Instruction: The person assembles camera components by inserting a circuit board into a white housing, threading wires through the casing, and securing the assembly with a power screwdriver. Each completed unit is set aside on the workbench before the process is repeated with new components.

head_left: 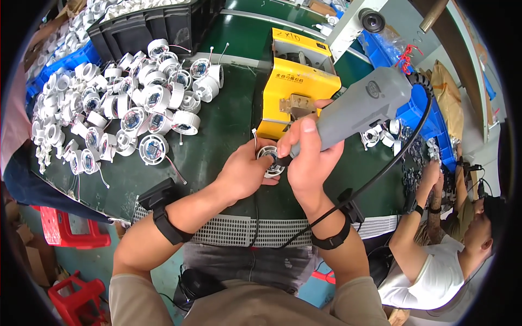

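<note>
My right hand (314,169) is wrapped round a thick grey electric screwdriver (361,103), which slants down from the upper right. A black cable loops from its back end down toward my right arm. The driver's dark tip meets a white round housing (273,171) with a circuit board inside. On the green tabletop, my left hand (242,169) grips that housing by its side, fingers closed on its rim. The exact contact of the tip is partly covered by my fingers. Just beyond my hands stands a yellow box-shaped machine (293,81) with a metal bracket on its front.
Many similar white housings (133,106) with thin wires are heaped at left, before a black crate (149,32). More housings (380,136) and small dark parts lie at right near a blue bin (418,111). A co-worker (435,261) sits at far right. Red stools (70,228) stand at lower left.
</note>
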Demonstrator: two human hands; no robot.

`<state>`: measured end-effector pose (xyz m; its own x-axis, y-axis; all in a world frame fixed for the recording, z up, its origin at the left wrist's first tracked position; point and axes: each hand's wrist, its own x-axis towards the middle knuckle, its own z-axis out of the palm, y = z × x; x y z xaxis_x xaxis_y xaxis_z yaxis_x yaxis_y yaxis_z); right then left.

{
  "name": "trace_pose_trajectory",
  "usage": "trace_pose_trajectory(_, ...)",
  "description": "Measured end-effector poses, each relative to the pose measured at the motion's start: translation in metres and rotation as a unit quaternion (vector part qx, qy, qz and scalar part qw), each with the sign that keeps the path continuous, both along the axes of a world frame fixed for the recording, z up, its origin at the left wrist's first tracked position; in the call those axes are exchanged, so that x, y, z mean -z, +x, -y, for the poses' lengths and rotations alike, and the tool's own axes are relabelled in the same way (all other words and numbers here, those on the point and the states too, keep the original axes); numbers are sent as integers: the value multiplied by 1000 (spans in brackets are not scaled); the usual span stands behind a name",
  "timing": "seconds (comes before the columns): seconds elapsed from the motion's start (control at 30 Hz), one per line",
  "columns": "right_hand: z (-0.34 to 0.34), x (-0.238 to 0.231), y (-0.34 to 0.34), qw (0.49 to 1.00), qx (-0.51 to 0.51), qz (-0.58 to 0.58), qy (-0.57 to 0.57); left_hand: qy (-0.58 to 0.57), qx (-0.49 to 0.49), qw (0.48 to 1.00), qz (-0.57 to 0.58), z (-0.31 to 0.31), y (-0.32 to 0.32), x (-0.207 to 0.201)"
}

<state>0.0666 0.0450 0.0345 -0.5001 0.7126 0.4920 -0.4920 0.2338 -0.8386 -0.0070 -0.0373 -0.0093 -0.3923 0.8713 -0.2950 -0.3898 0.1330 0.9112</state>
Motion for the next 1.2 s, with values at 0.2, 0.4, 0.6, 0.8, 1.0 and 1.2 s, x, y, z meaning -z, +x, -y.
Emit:
trace_pose_trajectory(0.2, -2, 12, 5, 998, -49, 10, 43, 13, 5, 1000, 9, 3, -3, 0)
trace_pose_trajectory(0.4, -56, 12, 41, 993, -44, -60, 92, -147, 23, 878, -456, 24, -49, -42)
trace_pose_trajectory(0.6, -175, 41, 121, 710, 441, 428, 344, -145, -349, 639, -670, 53, -85, -41)
trace_pose_trajectory(0.8, -157, 49, 139, 766, 374, 443, 277, -218, -260, 676, -655, 64, -72, -60)
trace_pose_trajectory(1.0, -35, 3, 123, 898, 246, 317, 179, -3, 175, 873, -455, 58, -24, -82)
trace_pose_trajectory(1.2, 13, 19, 83, 886, 127, 268, 357, 163, 173, 969, -61, 19, 19, -20)
